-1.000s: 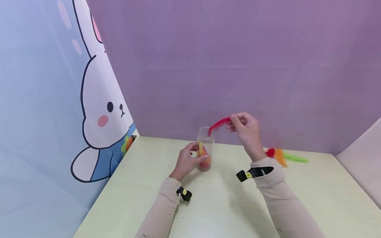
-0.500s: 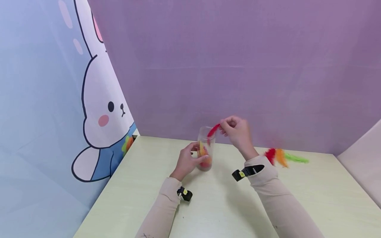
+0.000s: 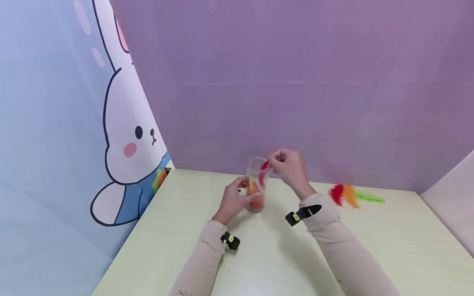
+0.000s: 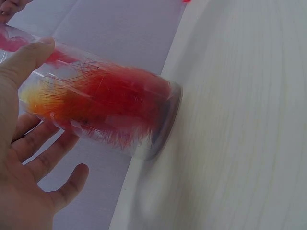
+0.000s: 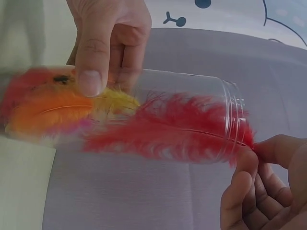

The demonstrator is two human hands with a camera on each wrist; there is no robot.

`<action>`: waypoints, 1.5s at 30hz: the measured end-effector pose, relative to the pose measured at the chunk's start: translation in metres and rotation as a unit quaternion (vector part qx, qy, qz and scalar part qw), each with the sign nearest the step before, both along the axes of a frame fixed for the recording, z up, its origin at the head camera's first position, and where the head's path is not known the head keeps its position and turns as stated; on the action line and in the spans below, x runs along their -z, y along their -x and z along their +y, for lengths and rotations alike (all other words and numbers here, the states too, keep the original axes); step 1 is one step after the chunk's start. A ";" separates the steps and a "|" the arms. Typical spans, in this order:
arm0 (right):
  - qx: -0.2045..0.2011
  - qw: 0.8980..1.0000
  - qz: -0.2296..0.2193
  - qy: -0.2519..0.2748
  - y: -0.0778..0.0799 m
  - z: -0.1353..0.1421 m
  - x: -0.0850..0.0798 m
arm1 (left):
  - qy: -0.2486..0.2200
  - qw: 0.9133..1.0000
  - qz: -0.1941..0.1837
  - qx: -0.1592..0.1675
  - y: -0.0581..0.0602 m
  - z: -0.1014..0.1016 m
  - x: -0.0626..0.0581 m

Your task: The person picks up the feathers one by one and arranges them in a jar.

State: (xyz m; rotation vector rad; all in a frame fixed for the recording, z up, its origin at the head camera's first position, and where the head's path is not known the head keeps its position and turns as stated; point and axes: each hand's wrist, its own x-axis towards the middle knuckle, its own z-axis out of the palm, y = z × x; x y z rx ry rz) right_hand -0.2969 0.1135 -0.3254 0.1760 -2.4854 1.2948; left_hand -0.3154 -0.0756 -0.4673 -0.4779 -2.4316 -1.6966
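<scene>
A clear, tall jar [image 3: 256, 176] stands upright on the table, its mouth open. My left hand [image 3: 234, 200] grips its side, thumb on the front and fingers behind. Inside lie red, orange and yellow feathers [image 4: 110, 98], with a bit of magenta among them. At the jar's mouth my right hand [image 3: 289, 167] pinches the end of a red feather [image 5: 177, 127] between thumb and forefinger. Most of that feather is down inside the jar; its tip reaches the other feathers in the right wrist view.
On the table [image 3: 400, 238] to the right lie a red feather [image 3: 336, 194], an orange feather [image 3: 349, 196] and a green feather [image 3: 368, 197]. A purple backdrop [image 3: 296, 82] rises behind the table, and a rabbit-print sheet [image 3: 126, 123] hangs at the left.
My right hand has moved left and slightly down to the jar's mouth, sliding the red feather deeper into it. The left hand has held the jar in place.
</scene>
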 end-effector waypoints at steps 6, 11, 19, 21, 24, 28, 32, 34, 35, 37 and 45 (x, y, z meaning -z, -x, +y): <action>0.003 1.000 0.000 -0.004 0.001 -0.002 0.002 | -0.001 1.000 0.003 0.005 0.001 -0.001 0.000; 0.003 1.000 -0.004 0.007 0.001 -0.003 0.003 | -0.002 1.000 0.012 0.004 0.001 -0.001 0.000; -0.007 0.998 -0.019 0.053 -0.003 0.006 0.009 | 0.002 1.000 0.017 -0.001 0.001 -0.002 0.000; -0.005 0.998 -0.025 0.062 -0.005 0.011 0.013 | 0.000 1.000 0.014 -0.001 0.001 -0.002 -0.001; -0.003 0.997 -0.030 0.077 -0.007 0.019 0.019 | -0.003 1.000 0.009 -0.001 0.000 -0.002 -0.001; 0.003 0.995 -0.044 0.093 -0.009 0.032 0.030 | -0.007 1.000 0.010 -0.001 0.000 -0.001 -0.001; 0.020 0.993 -0.070 0.092 -0.012 0.049 0.046 | -0.009 1.000 0.015 -0.002 0.001 -0.001 0.001; 0.031 0.992 -0.084 0.090 -0.014 0.059 0.055 | -0.009 1.000 0.016 -0.002 0.002 -0.002 0.002; 0.037 0.991 -0.090 0.089 -0.014 0.064 0.060 | -0.009 1.000 0.017 -0.001 0.002 -0.002 0.002; 0.048 0.990 -0.100 0.085 -0.016 0.075 0.070 | -0.009 1.000 0.018 0.000 0.002 -0.002 0.002; 0.095 0.985 -0.124 0.070 -0.023 0.128 0.103 | -0.006 1.000 0.019 0.000 0.003 -0.002 0.002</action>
